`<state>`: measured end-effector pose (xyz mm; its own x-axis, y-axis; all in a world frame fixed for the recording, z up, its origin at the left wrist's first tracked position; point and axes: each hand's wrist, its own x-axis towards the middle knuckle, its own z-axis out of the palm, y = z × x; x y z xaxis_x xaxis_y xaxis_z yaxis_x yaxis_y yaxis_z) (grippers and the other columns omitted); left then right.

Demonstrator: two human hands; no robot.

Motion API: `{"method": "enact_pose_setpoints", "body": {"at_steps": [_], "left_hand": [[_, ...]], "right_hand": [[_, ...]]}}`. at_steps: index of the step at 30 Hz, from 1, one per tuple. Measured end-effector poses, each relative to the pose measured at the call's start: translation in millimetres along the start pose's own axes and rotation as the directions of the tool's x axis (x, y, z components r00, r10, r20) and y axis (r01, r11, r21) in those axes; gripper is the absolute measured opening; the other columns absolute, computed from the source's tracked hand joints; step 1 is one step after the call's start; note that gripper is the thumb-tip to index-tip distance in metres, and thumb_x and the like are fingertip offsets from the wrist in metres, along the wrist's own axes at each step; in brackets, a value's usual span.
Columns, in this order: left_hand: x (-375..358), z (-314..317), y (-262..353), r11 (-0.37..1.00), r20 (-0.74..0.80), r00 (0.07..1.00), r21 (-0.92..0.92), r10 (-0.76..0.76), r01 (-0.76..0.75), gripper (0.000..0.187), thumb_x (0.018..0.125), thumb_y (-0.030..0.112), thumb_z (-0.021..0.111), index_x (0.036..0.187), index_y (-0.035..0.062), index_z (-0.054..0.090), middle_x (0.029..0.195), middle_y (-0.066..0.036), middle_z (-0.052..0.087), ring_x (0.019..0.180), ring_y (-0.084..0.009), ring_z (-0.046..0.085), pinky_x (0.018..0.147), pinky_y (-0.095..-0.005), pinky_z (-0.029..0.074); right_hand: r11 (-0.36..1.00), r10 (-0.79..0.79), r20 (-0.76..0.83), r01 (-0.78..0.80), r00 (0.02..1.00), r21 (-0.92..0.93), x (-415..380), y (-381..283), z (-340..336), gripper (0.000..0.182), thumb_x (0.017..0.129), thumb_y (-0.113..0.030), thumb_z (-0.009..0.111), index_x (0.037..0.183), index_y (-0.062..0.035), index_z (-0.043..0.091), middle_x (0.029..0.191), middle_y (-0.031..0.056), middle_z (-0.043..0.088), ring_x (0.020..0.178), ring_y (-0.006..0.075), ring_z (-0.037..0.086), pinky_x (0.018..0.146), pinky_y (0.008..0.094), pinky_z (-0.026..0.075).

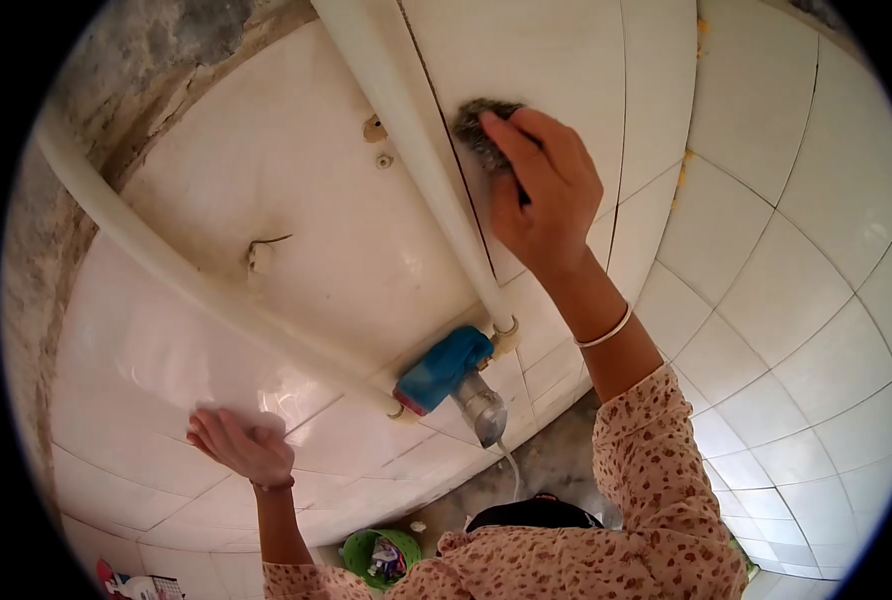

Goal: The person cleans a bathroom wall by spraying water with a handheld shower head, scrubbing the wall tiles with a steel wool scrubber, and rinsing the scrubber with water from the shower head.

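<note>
My right hand (551,190) grips a dark, wiry steel wool scourer (481,135) against the white tiled wall (556,50), just right of a white vertical pipe (406,140). Fingertips press on the pad's right side, and a bangle circles that wrist. Lower on the left, my left hand (241,447) is held up with its fingers stretched out and nothing in it. It overlaps the shiny tiles in this view, beneath a second white pipe (196,270).
A blue cloth-like cover (446,368) and a clear plastic cup-like part (482,408) sit where the pipes end. On the floor stands a green basket (351,553) with bits of litter. A small bracket with a wire (260,257) sticks out from the wall.
</note>
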<state>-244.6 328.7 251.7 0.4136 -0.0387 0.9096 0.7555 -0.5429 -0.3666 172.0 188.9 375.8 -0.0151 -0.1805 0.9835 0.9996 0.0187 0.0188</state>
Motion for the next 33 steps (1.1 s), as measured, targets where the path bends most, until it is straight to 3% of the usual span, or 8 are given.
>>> {"method": "enact_pose_setpoints", "body": {"at_steps": [4,9,12,16,24,28,30,33], "left_hand": [[4,-3,7,0.999,-0.017,1.000,0.039,0.020,-0.019,0.049,0.104,0.022,0.035,0.143,-0.0084,0.040,0.152,-0.029,0.035,0.145,-0.0434,0.030,0.120,-0.0581,0.017],[2,2,7,1.000,-0.044,0.999,0.008,-0.010,0.010,0.051,0.103,0.027,0.038,0.143,-0.0044,0.042,0.154,-0.026,0.035,0.147,-0.0406,0.028,0.120,-0.0565,0.015],[5,0,6,1.000,-0.053,0.998,0.021,0.023,-0.022,0.049,0.103,0.022,0.040,0.140,-0.0089,0.043,0.152,-0.028,0.037,0.145,-0.0420,0.030,0.120,-0.0574,0.017],[5,-1,10,0.999,-0.048,0.999,0.043,0.025,-0.023,0.048,0.104,0.020,0.035,0.141,-0.0099,0.042,0.151,-0.029,0.037,0.144,-0.0431,0.031,0.120,-0.0581,0.018],[4,-1,8,0.999,-0.042,0.999,0.039,0.023,-0.021,0.048,0.105,0.020,0.033,0.141,-0.0097,0.042,0.151,-0.029,0.037,0.144,-0.0430,0.031,0.120,-0.0583,0.018],[5,-2,10,0.999,-0.041,0.999,0.037,0.013,-0.012,0.048,0.105,0.021,0.032,0.141,-0.0095,0.042,0.151,-0.029,0.037,0.144,-0.0432,0.031,0.120,-0.0584,0.018],[3,0,10,0.999,-0.038,0.999,0.038,0.006,-0.005,0.048,0.105,0.021,0.032,0.140,-0.0095,0.042,0.151,-0.029,0.038,0.144,-0.0434,0.031,0.120,-0.0584,0.018],[5,1,11,0.999,-0.050,0.999,0.046,0.011,-0.008,0.048,0.105,0.021,0.032,0.141,-0.0091,0.042,0.151,-0.029,0.037,0.144,-0.0434,0.031,0.120,-0.0583,0.018]], "right_hand": [[0.911,0.378,-0.173,-0.398,0.910,-0.105,45,64,-3,0.022,0.081,-0.003,0.065,0.101,-0.0038,0.073,0.104,0.0078,0.068,0.077,0.0226,0.067,0.065,0.0318,0.053],[1.000,0.027,-0.091,-0.026,0.996,0.009,52,3,21,0.033,0.068,0.001,0.065,0.099,-0.0066,0.074,0.101,0.0044,0.066,0.080,0.0246,0.064,0.069,0.0317,0.052],[0.999,0.002,-0.145,-0.007,0.989,-0.033,56,22,22,0.030,0.070,0.000,0.065,0.098,-0.0067,0.074,0.101,0.0038,0.067,0.079,0.0239,0.064,0.067,0.0314,0.053],[0.899,0.362,-0.235,-0.405,0.902,-0.168,85,82,5,0.020,0.083,-0.007,0.065,0.102,-0.0061,0.073,0.102,0.0038,0.067,0.079,0.0223,0.066,0.068,0.0325,0.053],[0.998,0.040,-0.074,-0.036,0.996,0.057,58,16,17,0.032,0.070,0.001,0.064,0.100,-0.0068,0.073,0.102,0.0067,0.066,0.087,0.0265,0.065,0.073,0.0327,0.053],[0.859,0.497,-0.200,-0.511,0.845,-0.023,83,95,3,0.019,0.082,-0.008,0.065,0.099,-0.0066,0.073,0.104,0.0073,0.067,0.085,0.0271,0.066,0.073,0.0345,0.054],[0.840,0.475,-0.251,-0.519,0.844,-0.156,85,97,5,0.020,0.081,-0.009,0.065,0.100,-0.0073,0.073,0.104,0.0079,0.067,0.083,0.0276,0.066,0.072,0.0353,0.054],[0.983,0.161,-0.130,-0.171,0.978,-0.070,71,36,14,0.029,0.073,-0.002,0.065,0.101,-0.0062,0.073,0.103,0.0077,0.067,0.079,0.0273,0.065,0.070,0.0347,0.054]]}}
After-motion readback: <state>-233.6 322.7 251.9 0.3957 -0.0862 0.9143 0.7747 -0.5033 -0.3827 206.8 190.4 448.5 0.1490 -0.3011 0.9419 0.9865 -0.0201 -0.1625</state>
